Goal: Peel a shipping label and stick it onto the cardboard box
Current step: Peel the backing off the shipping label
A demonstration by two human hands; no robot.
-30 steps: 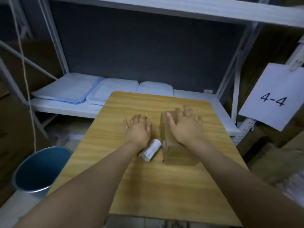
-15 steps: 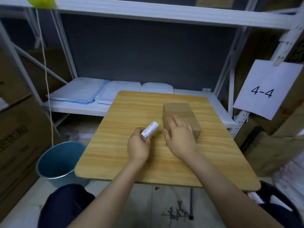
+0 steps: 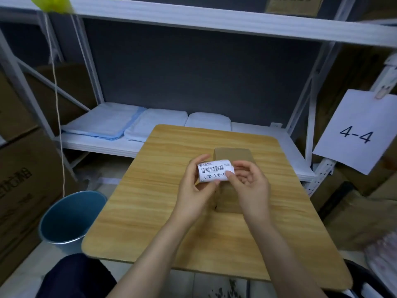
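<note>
A white roll of shipping labels [image 3: 214,172] with a barcode and "070-070" print is held up above the wooden table [image 3: 150,211]. My left hand [image 3: 194,190] grips the roll from its left side and underneath. My right hand [image 3: 249,183] pinches the roll's right edge with thumb and forefinger. The brown cardboard box [image 3: 233,157] rests on the table right behind and under both hands, which hide most of it.
A blue bin [image 3: 68,220] stands on the floor left of the table. White shelving [image 3: 193,20] with folded white pads [image 3: 120,123] is behind. A paper sign "4-4" [image 3: 354,134] hangs at right. Cardboard cartons [image 3: 19,181] stand at far left.
My left hand lifted the label roll off the table and turned its printed face up. My right hand left the box and came onto the roll's right edge.
</note>
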